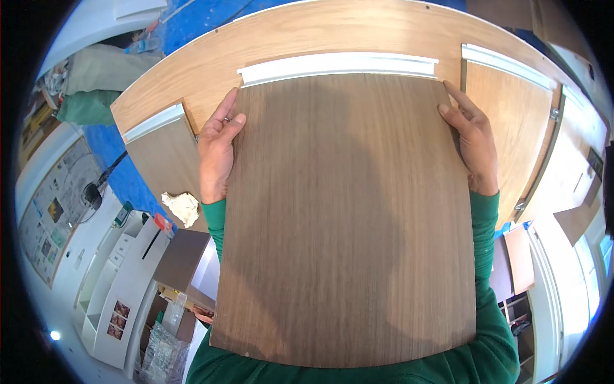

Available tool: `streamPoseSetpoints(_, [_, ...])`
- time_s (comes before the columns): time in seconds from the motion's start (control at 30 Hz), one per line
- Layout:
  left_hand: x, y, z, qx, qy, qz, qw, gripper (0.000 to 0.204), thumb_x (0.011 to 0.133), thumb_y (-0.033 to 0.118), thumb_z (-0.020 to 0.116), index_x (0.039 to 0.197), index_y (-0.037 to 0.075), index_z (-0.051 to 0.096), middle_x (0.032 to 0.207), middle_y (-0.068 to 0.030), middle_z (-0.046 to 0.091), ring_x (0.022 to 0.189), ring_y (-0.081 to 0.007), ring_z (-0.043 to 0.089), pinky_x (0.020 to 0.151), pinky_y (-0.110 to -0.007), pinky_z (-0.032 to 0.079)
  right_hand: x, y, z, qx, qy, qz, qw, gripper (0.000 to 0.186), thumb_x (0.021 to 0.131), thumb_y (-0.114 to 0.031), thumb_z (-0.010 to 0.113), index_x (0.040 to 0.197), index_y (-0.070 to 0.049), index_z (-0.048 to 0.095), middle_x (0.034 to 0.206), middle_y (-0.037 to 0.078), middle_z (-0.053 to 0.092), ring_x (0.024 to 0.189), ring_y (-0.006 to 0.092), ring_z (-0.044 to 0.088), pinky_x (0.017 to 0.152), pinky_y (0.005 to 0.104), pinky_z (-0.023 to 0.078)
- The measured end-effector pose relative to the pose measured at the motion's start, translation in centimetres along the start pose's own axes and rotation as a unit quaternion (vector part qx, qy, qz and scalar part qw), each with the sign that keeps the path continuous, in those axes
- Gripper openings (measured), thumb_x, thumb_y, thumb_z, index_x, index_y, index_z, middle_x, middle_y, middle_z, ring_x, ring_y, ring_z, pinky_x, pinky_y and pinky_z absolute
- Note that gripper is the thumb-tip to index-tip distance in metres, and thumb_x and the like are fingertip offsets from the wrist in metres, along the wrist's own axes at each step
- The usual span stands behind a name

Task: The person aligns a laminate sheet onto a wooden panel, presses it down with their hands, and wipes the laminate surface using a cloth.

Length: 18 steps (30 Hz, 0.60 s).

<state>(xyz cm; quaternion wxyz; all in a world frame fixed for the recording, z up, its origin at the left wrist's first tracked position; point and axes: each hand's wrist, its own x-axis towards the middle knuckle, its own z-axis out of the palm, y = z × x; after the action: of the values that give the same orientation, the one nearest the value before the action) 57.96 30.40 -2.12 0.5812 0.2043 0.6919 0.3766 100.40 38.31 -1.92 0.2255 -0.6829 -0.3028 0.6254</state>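
A large wood-veneer cabinet door panel fills the middle of the view. Along its far edge runs a white metal handle profile. My left hand grips the panel's left edge near the far corner, thumb on the face and fingers along the side. On the opposite edge, my right hand holds it the same way, thumb on top and fingers partly behind. The near edge lies against my green sleeves. Whether the panel rests on anything underneath is hidden.
Behind the panel stretches a pale wooden board. A smaller brown panel with a crumpled cloth lies left; a light wood panel and a white panel with hinges sit right. Bubble wrap is at lower left.
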Motion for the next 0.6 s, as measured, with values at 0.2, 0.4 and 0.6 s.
streamPoseSetpoints(0.2, [0.19,-0.39,-0.08,-0.013,0.008,0.003,1.0,0.062,0.105,0.005,0.065,0.163,-0.007,0.047,0.161,-0.0205,0.057,0.144,-0.0221,0.058,0.121,-0.032,0.043,0.0,-0.09,0.52,0.004,0.004,0.005,1.0,0.067,0.099,-0.015,0.075,0.159,0.008,0.054,0.08,-0.002,0.066,0.075,0.0076,0.063,0.076,0.0219,0.048])
streamPoseSetpoints(0.4, [0.33,0.08,0.0,-0.001,0.013,-0.008,1.0,0.063,0.105,0.006,0.066,0.163,-0.007,0.048,0.163,-0.0215,0.054,0.144,-0.0224,0.058,0.122,-0.033,0.043,0.15,-0.27,0.4,-0.013,0.008,0.001,1.0,0.066,0.098,-0.015,0.076,0.157,0.007,0.057,0.08,-0.001,0.066,0.075,0.0077,0.062,0.074,0.0222,0.047])
streamPoseSetpoints(0.6, [0.44,0.14,-0.23,-0.005,0.012,-0.02,1.0,0.062,0.104,0.005,0.066,0.163,-0.007,0.048,0.165,-0.0213,0.053,0.145,-0.0227,0.057,0.123,-0.032,0.041,0.57,-0.03,0.03,-0.033,0.007,0.004,0.999,0.065,0.098,-0.015,0.076,0.157,0.007,0.057,0.079,-0.002,0.065,0.074,0.0065,0.06,0.071,0.0225,0.046])
